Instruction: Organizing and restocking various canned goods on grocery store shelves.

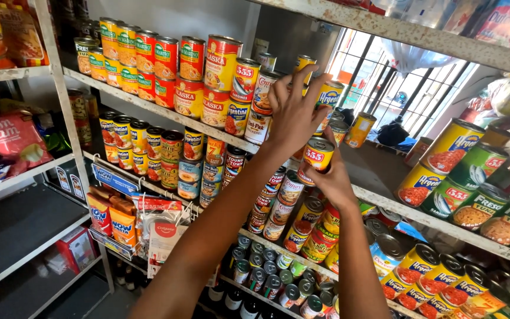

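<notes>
Bare arms reach up to a shop shelf (166, 112) stacked with cans.
Right hand (333, 177) fingers clamp a red-labelled can (317, 155); left hand (295, 109), fingers apart, touches a yellow can (328, 94) at the shelf's front edge.

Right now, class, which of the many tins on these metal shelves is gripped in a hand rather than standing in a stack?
The red-labelled round tin, held in the right hand clear of the shelf; the others stand stacked.

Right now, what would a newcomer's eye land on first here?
Two raised arms at centre: the left hand reaches among stacked tins on the upper shelf, while the right hand holds a red-labelled can just below. Around them, rows of bright red, yellow and green cans fill the metal shelves.
</notes>
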